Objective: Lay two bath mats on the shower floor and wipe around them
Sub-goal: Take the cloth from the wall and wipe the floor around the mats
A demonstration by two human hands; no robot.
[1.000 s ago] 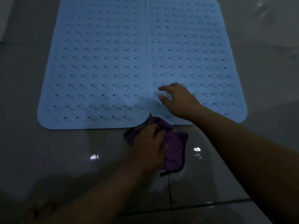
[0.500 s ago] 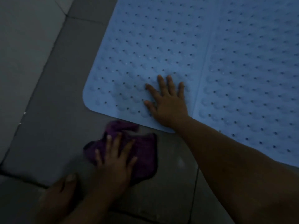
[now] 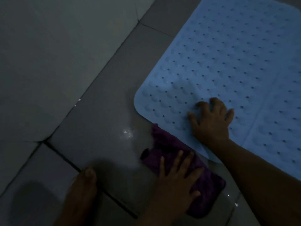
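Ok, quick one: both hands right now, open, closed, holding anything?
Left hand: open, fingers spread, pressed flat on the purple cloth.
Right hand: open, fingers bent, pressing on the blue bath mat; grips nothing.

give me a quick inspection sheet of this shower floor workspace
surface: grey tiled floor with dark grout lines, wet sheen and glints beside the mat corner
job's things: two blue mats laid flat side by side, left mat and right mat; purple cloth on the tiles against the left mat's near edge
clutter: nothing seen
hands: left hand flat on the cloth, fingers spread; right hand pressed on the left mat near its edge
cables: nothing seen
surroundings: bare foot on the tiles at lower left; lighter tiled wall at upper left; dim light
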